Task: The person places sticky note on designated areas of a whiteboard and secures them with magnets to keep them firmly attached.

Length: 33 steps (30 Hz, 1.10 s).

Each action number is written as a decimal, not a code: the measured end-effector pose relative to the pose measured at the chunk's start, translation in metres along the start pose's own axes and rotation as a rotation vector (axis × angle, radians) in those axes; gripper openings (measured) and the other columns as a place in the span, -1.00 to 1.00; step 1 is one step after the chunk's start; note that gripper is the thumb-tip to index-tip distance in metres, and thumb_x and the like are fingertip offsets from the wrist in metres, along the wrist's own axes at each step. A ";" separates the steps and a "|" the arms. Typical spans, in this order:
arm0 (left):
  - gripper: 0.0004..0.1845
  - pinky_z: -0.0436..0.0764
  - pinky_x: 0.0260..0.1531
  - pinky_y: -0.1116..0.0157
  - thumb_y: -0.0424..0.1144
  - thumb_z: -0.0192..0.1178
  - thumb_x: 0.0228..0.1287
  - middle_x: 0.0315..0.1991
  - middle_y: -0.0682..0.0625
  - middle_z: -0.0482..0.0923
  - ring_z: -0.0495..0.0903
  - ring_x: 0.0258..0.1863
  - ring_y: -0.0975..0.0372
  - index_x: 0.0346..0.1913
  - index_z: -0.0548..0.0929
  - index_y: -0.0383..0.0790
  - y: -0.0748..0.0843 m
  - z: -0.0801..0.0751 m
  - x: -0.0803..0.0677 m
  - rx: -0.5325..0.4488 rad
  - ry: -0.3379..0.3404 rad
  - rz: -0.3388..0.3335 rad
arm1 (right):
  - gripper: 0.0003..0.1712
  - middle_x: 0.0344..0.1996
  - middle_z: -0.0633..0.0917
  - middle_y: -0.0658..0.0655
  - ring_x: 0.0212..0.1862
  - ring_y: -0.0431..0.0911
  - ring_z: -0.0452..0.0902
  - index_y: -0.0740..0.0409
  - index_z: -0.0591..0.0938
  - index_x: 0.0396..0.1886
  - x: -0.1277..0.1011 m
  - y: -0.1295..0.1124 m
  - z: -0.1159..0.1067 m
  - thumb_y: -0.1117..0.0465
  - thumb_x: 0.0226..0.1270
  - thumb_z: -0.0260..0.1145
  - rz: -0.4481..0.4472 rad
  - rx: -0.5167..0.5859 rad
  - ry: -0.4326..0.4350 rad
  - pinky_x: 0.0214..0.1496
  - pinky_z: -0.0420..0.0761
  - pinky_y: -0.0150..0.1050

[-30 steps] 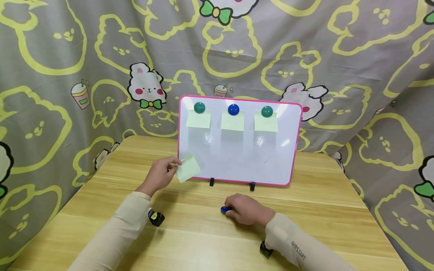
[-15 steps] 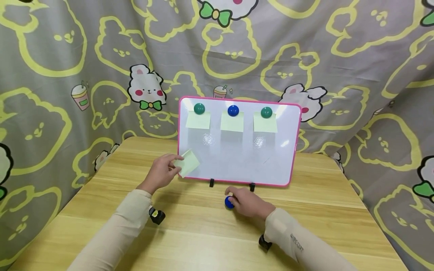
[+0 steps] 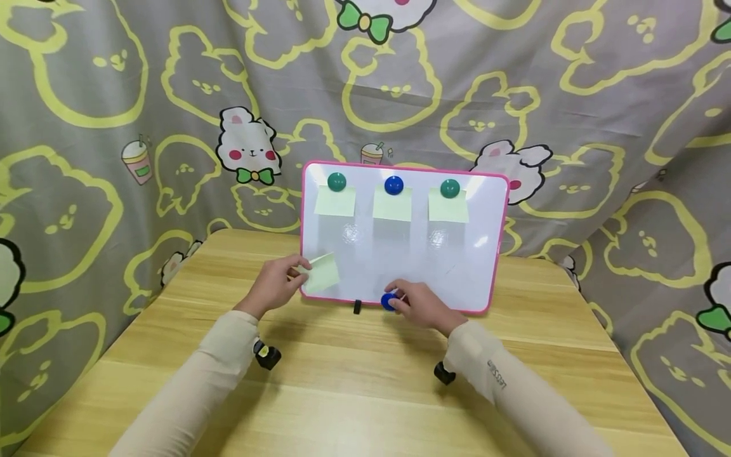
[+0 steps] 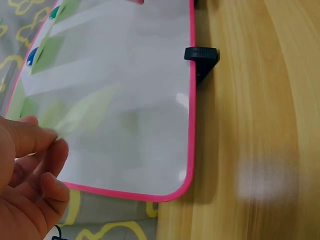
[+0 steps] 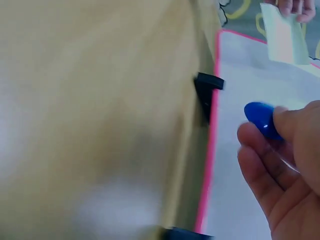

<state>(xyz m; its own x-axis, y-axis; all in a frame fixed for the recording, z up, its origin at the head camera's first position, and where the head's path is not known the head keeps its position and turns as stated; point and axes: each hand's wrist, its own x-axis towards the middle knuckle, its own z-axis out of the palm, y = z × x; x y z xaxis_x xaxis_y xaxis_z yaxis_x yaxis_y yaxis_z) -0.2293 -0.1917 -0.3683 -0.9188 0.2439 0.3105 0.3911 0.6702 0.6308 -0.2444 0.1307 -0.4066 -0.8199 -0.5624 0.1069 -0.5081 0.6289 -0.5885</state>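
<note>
My left hand (image 3: 275, 284) pinches a pale yellow-green sticky note (image 3: 323, 274) by its left edge, in front of the lower left of a pink-framed whiteboard (image 3: 411, 254). In the left wrist view the note (image 4: 87, 112) is seen nearly edge-on, close to the board's surface. My right hand (image 3: 424, 306) pinches a round blue magnet (image 3: 389, 301) between thumb and fingers, at the board's lower edge. The right wrist view shows the domed magnet (image 5: 262, 119) tilted in the fingers, with the note (image 5: 282, 37) in the other hand beyond it.
Across the board's top hang three sticky notes, under a green magnet (image 3: 337, 181), a blue magnet (image 3: 393, 185) and another green magnet (image 3: 450, 188). A black stand clip (image 3: 357, 307) holds the board's bottom edge on the wooden table (image 3: 342, 387). A patterned curtain (image 3: 188, 70) hangs behind.
My right hand has lifted the blue magnet from the tabletop area up to the board's lower edge. The left hand has shifted slightly, turning the sticky note more upright against the board.
</note>
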 end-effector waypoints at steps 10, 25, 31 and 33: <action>-0.66 0.44 -0.58 0.27 -0.45 0.05 0.31 -0.39 -0.15 0.45 0.44 -0.55 0.17 0.12 0.59 -0.24 0.001 0.000 0.017 -0.037 -0.019 -0.021 | -0.74 -0.46 0.67 0.03 -0.42 -0.11 0.64 0.14 0.58 0.07 0.033 -0.010 -0.016 0.27 0.43 0.20 0.033 0.044 0.100 -0.42 0.57 -0.28; -0.60 0.61 -0.28 0.14 -0.50 0.18 0.23 0.00 -0.28 0.51 0.58 -0.24 0.03 0.12 0.50 -0.17 -0.004 0.007 0.037 -0.084 -0.112 -0.003 | -0.68 -0.28 0.64 0.05 -0.27 -0.13 0.61 0.08 0.54 0.09 0.062 -0.027 -0.008 0.20 0.37 0.29 0.121 0.138 0.193 -0.17 0.63 -0.24; -0.62 0.63 -0.21 0.07 -0.48 0.28 0.17 -0.10 -0.28 0.55 0.62 -0.22 -0.02 0.00 0.41 -0.22 -0.010 0.010 0.041 -0.110 -0.072 -0.039 | -0.67 -0.16 0.66 0.07 -0.24 -0.13 0.60 0.05 0.53 0.14 0.075 -0.035 -0.001 0.20 0.41 0.25 0.085 0.153 0.225 -0.15 0.64 -0.25; -0.63 0.63 -0.20 0.06 -0.48 0.28 0.18 -0.11 -0.29 0.56 0.63 -0.21 -0.03 0.01 0.42 -0.24 -0.011 0.010 0.040 -0.105 -0.055 -0.048 | -0.66 -0.14 0.67 0.08 -0.25 -0.14 0.62 0.05 0.54 0.15 0.079 -0.037 0.002 0.21 0.41 0.25 0.071 0.178 0.225 -0.15 0.64 -0.24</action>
<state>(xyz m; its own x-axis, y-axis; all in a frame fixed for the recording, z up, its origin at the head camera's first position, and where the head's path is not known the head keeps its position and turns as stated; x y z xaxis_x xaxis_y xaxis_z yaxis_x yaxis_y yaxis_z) -0.2713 -0.1823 -0.3705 -0.9369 0.2534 0.2407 0.3477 0.6059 0.7156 -0.2899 0.0616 -0.3782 -0.8995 -0.3752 0.2238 -0.4098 0.5471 -0.7299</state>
